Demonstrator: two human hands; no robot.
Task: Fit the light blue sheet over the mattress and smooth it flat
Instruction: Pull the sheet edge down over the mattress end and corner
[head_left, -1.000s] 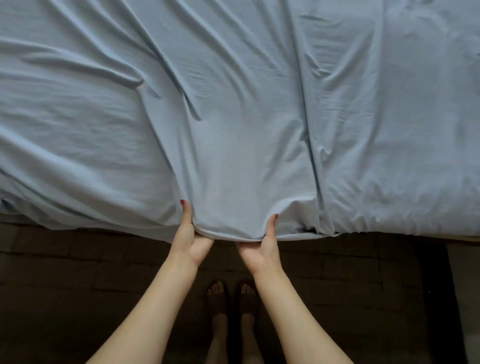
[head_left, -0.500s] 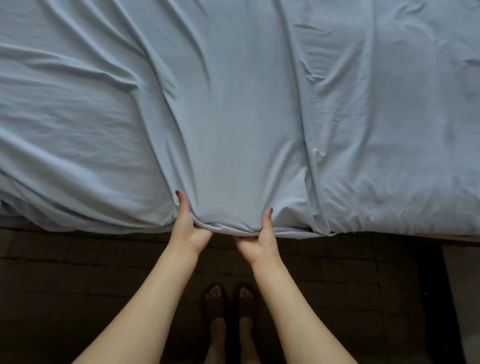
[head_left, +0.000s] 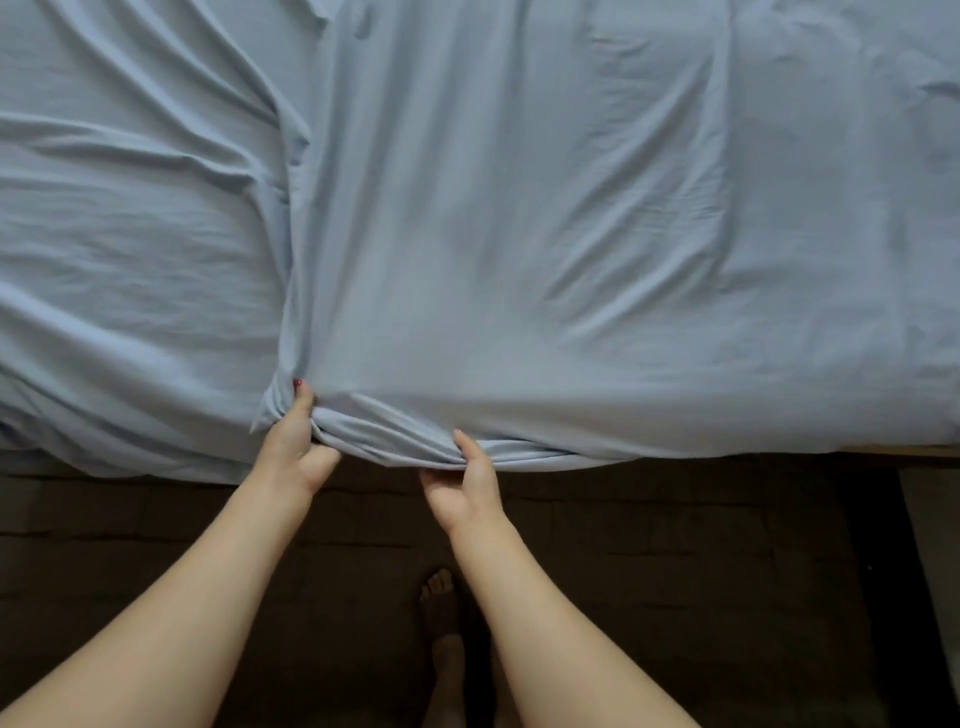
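**Both hands gathered on the near hem of the sheet**

The light blue, soft fabric sheet lies spread over the bed, covering the whole top of the mattress in view, its near edge hanging at the bedside above the dark floor. The mattress itself is hidden under it. The cloth looks light and limp, with no stiffness of its own: it bunches wherever it is pulled and deep folds run across the left part, while the middle and right lie smoother. It is likely to slip a little through a loose hold, so the hem is the sensible place to take it, with a firm pinch and an even pull toward the bedside.

The left hand grips a gathered bunch of the hem, thumb on top of the fabric and fingers curled beneath it. The right hand, just beside it along the same edge, pinches the rolled hem with the thumb above; its fingers are partly hidden under the cloth. The two hands are near each other but apart. A bare foot stands on the floor below.
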